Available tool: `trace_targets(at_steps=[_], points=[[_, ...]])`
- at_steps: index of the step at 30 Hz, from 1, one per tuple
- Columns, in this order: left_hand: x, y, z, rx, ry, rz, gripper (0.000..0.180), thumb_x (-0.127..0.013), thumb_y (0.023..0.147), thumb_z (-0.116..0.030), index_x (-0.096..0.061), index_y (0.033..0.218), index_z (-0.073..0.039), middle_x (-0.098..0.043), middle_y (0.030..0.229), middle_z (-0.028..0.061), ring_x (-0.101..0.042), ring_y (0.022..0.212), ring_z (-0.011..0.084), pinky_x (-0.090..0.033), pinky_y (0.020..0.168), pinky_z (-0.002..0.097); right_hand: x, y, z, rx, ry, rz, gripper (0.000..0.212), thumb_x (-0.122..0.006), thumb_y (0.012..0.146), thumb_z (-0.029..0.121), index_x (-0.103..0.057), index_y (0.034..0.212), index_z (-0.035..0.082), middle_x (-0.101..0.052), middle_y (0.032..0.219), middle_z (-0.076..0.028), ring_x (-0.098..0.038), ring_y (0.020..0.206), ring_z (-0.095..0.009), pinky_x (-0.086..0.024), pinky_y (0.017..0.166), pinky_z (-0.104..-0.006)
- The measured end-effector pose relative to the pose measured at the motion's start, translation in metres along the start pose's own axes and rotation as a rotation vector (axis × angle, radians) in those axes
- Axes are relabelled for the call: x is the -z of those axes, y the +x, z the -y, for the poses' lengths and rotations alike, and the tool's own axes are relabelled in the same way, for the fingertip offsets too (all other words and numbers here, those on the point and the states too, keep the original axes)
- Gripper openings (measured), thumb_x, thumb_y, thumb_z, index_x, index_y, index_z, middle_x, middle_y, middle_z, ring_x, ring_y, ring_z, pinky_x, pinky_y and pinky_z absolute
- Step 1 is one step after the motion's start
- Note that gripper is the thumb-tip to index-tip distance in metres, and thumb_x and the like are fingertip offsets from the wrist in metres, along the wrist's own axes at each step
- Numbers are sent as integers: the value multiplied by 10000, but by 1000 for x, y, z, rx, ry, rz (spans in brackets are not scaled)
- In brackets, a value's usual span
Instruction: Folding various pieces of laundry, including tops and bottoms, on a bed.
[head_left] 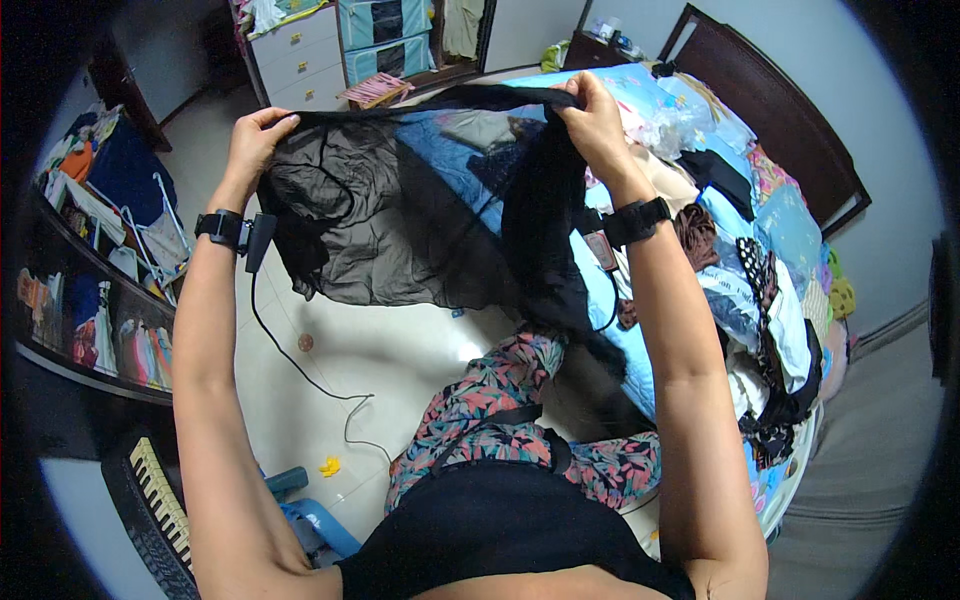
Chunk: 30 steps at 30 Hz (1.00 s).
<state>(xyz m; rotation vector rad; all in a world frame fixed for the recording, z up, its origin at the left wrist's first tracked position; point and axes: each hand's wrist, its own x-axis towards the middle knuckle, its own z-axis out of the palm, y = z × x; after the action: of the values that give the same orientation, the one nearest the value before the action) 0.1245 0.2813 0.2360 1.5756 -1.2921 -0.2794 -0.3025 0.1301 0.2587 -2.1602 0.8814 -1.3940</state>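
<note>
A sheer black garment [360, 230] is stretched between my two raised hands, its upper edge nearly level. My left hand [258, 150] pinches the top left corner between thumb and fingers. At the other end, my right hand [597, 118] grips the top right part, where the cloth bunches into thicker dark folds. The lower part hangs loose above the floor and my patterned trousers [480, 400]. Light passes through the thin fabric, so the bed's blue cover shows behind it. The exact kind of garment cannot be told.
To the right stands a bed with a dark headboard [760, 110], heaped with clothes [710, 240] and plastic bags. White drawers [300, 65] stand at the far left. A cable [300, 362] trails from my left wrist. A keyboard [160, 500] and a blue plastic object [325, 525] lie at lower left.
</note>
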Motion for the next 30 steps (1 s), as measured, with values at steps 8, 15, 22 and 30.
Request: trace_targets(at_steps=[8, 15, 22, 30], points=[[17, -4, 19, 42, -269, -5, 173, -653, 908, -139, -660, 1043, -30, -633, 892, -29, -557, 810, 80, -444, 805, 224, -33, 10, 34, 1, 141, 238, 201, -729, 859, 123, -673, 996, -13, -697, 880, -50, -620, 824, -106, -501, 743, -250], [-2, -26, -11, 61, 155, 474, 218, -792, 777, -153, -717, 939, -27, -658, 828, -9, -572, 739, 93, -459, 684, 258, -29, 7, 4, -120, 155, 108, 214, -653, 946, 212, -663, 960, -1, -615, 789, 10, -512, 722, -73, -435, 644, -246], [-2, -20, 20, -18, 56, 353, 180, -707, 779, -53, -687, 957, -36, -603, 841, -27, -531, 739, 85, -415, 683, 227, -25, 20, 18, 25, 216, 23, 221, -604, 973, 195, -617, 943, -24, -607, 809, -7, -511, 760, -87, -438, 704, -252], [-5, -23, -25, -154, 169, 168, 174, -747, 808, -136, -646, 902, -31, -610, 794, -31, -555, 738, 81, -458, 694, 240, -25, 18, 41, 1, 331, 166, 172, -656, 942, 178, -667, 976, 10, -637, 842, -2, -558, 784, -81, -454, 691, -235]])
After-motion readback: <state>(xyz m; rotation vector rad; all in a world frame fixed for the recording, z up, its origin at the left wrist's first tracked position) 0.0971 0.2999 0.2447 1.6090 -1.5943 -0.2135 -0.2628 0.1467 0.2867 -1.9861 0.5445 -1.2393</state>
